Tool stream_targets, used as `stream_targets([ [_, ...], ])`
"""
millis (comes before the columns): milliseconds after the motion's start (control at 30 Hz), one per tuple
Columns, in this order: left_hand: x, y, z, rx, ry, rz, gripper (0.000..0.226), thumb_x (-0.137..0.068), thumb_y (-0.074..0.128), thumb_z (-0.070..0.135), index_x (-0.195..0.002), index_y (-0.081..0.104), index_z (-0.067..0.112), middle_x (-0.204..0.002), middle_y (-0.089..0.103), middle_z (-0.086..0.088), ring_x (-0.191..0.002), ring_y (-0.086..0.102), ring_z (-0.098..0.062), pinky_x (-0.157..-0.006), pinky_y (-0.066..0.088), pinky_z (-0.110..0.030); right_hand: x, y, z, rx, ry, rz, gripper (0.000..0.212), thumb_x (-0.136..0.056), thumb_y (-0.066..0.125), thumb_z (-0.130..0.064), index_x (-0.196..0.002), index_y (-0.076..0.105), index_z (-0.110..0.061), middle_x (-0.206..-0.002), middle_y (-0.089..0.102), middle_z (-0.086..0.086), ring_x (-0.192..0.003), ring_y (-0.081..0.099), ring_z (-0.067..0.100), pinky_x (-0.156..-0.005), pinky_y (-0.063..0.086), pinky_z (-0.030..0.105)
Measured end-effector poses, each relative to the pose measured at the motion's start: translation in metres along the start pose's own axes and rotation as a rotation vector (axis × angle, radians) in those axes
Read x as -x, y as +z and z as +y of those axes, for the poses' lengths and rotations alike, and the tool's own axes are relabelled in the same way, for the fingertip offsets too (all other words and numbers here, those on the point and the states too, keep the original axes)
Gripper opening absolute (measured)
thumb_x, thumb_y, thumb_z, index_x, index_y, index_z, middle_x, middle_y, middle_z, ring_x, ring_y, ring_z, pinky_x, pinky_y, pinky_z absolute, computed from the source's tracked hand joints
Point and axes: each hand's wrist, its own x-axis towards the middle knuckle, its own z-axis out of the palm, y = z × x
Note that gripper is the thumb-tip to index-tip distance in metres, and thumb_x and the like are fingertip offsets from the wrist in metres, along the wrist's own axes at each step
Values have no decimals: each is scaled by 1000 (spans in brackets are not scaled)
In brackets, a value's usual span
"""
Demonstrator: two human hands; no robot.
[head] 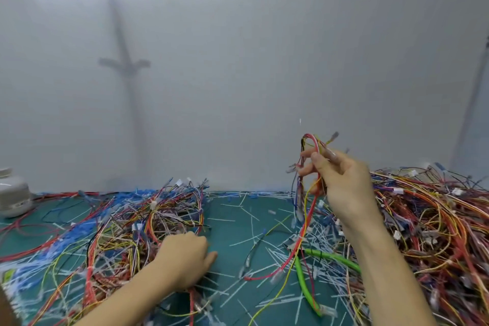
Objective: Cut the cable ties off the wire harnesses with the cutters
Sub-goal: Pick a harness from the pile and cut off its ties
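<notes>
Right hand [341, 180] up, pinching a harness [308, 193] that dangles beneath it. The cutters [329, 257] lie idle on the tabletop [227, 230] below. Left hand [185, 257] rests low, grip unclear. Snipped ties [248, 239] lie everywhere, and the pile [436, 219] to the right looks like plenty left to do.

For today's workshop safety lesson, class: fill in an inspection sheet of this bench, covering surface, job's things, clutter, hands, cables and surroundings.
Surface: green mat, mostly covered.
Job's things: cutters with green handles lie on the mat, in neither hand; wire harness lifted above it.
Clutter: white and blue tie offcuts scattered across the mat.
Hands: right hand grips the harness, raised; left hand rests by the left pile, grip unclear.
Cables: tangled left pile and right pile of harnesses.
Surroundings: white container far left; pale wall behind.
</notes>
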Motion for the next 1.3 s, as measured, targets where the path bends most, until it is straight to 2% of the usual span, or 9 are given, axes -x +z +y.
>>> stream_targets([
  [233,8,20,-31,55,-105,95,40,-99,29,52,-118,45,22,-115,65,-3,-107,64,-27,-81,48,-36,-2,-6,-6,70,-166,87,23,-101,53,-19,-89,70,-27,-68,68,-5,-45,48,8,-46,43,21],
  [433,22,31,-46,2,77,162,48,-96,29,48,-134,34,19,-90,66,-4,-84,65,-29,-61,35,-36,-2,-7,-6,58,-184,98,21,-102,53,-21,-90,70,-26,-68,67,-5,-45,49,7,-45,44,22],
  [500,31,26,-48,-7,143,206,46,-91,38,48,-127,42,19,-76,65,-7,-67,62,-28,-55,33,-35,-2,-7,-5,44,-168,97,21,-102,53,-21,-90,70,-26,-68,66,-5,-45,50,7,-45,43,21],
  [600,45,18,-50,-150,225,225,40,-70,72,44,-98,54,21,-40,46,-7,-31,29,-22,-35,17,-29,-2,-8,-5,23,-155,105,21,-101,53,-20,-90,70,-25,-66,65,-5,-45,51,7,-45,43,20],
  [733,51,12,-52,-139,267,245,34,-71,70,37,-97,57,20,-36,25,-3,-28,18,-18,-39,-3,-25,0,-4,-7,50,-153,115,23,-102,52,-19,-90,70,-25,-63,63,-8,-44,47,7,-45,41,21],
  [900,54,25,-54,4,209,263,36,-96,35,39,-125,44,20,-50,42,0,-38,32,-15,-38,14,-24,0,-11,-14,20,-167,160,23,-102,51,-22,-90,71,-26,-61,57,-10,-49,36,8,-47,30,25],
  [1033,64,18,-53,53,239,278,26,-93,52,34,-112,50,17,-42,43,0,-31,25,-11,-35,13,-20,2,-6,-19,24,-176,115,23,-102,51,-21,-90,70,-26,-59,57,-11,-49,37,7,-48,31,22],
  [1133,71,16,-52,82,275,284,27,-90,58,33,-109,47,19,-43,47,-1,-31,40,-15,-33,25,-27,6,0,-21,39,-170,88,22,-102,51,-21,-92,70,-24,-59,57,-11,-48,38,8,-48,32,24],
  [1300,90,19,-54,187,286,284,30,-87,61,27,-109,42,25,-42,40,-5,-36,42,-21,-43,17,-29,7,-2,-23,22,-164,54,21,-103,50,-21,-95,69,-20,-62,61,-10,-47,46,11,-47,40,24],
])
